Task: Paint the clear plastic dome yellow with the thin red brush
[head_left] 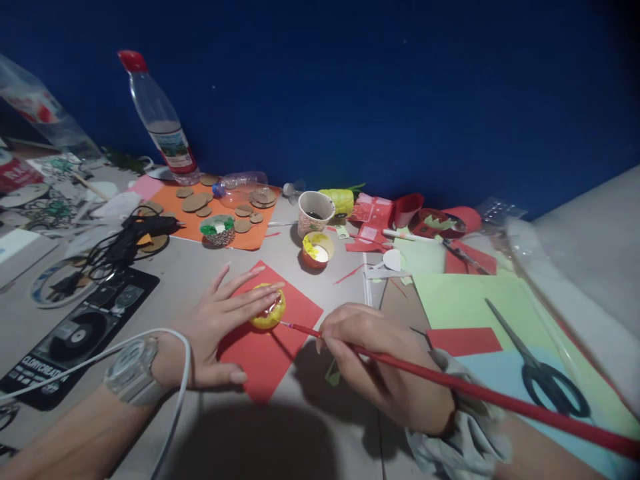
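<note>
My left hand (220,330) lies with its fingers stretched out, their tips resting on a small round yellow piece (269,318) with a reddish, shiny middle. That piece sits on a sheet of red paper (273,373). Pinched in my right hand (375,353) is a long red paintbrush (480,393), whose tip reaches the right edge of the yellow piece. Just behind stands a small cut cup (316,259) with yellow paint on its inner wall and something white at its bottom. A paper cup (315,212) holding dark liquid is behind it.
Black scissors (543,377) lie on green and blue paper at right. An upright bottle (167,133) and cardboard discs (195,201) on orange paper stand at back left. A white cable (187,353) loops over my left wrist. Red scraps (375,212) line the blue wall.
</note>
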`<state>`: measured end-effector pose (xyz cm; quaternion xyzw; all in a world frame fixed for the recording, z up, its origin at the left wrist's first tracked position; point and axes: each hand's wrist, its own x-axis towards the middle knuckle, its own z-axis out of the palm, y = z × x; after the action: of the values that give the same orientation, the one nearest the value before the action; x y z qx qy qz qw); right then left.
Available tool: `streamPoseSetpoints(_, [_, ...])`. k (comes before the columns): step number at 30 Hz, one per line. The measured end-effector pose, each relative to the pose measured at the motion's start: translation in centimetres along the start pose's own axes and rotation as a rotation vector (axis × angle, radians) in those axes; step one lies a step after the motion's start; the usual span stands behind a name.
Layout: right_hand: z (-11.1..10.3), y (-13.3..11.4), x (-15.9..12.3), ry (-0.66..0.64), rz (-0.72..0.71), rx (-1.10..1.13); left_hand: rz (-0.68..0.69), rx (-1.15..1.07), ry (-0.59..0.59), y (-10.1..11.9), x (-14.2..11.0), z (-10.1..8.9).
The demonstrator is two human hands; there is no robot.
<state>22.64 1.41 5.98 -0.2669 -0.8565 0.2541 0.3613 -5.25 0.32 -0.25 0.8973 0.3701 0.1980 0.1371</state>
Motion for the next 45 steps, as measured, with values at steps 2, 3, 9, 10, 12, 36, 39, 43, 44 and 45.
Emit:
streamPoseSetpoints(2, [-0.3,0.3,0.1,-0.008,0.050,-0.012,-0.002,-0.006,-0.008,0.0,0.0,0.0])
streamPoseSetpoints(3, [-0.5,0.6,0.1,-0.013,0.067,-0.025,-0.004,-0.008,-0.008,0.1,0.0,0.0])
streamPoseSetpoints(9, [-1.1,2.1,0.3,0.053,0.092,-0.099,-0.010,-0.020,-0.005,0.0,-0.1,0.1])
streamPoseSetpoints(10, [-1.1,2.2,0.3,0.060,0.084,-0.103,-0.013,-0.019,-0.010,-0.1,-0.1,0.1])
streamPoseSetpoints(12, [-1.0,2.1,0.2,0.056,0.061,-0.106,-0.016,-0.014,-0.019,-0.1,-0.1,0.1])
streamPoseSetpoints(36, [-1.2,1.3,0.5,-0.017,0.027,-0.098,0.025,0.119,0.041,0.3,-0.2,0.0])
streamPoseSetpoints(39, [-1.2,1.7,0.4,0.022,-0.008,-0.108,0.032,0.127,0.034,0.3,-0.2,0.0])
streamPoseSetpoints(43, [-1.2,1.9,0.4,-0.028,0.004,-0.118,0.036,0.130,0.035,0.3,-0.2,0.0])
streamPoseSetpoints(44, [-1.3,1.8,0.5,-0.044,0.007,-0.124,0.036,0.130,0.037,0.3,-0.2,0.0])
streamPoseSetpoints(45, [-1.4,1.8,0.5,-0.061,0.009,-0.129,0.036,0.129,0.040,0.3,-0.1,0.0])
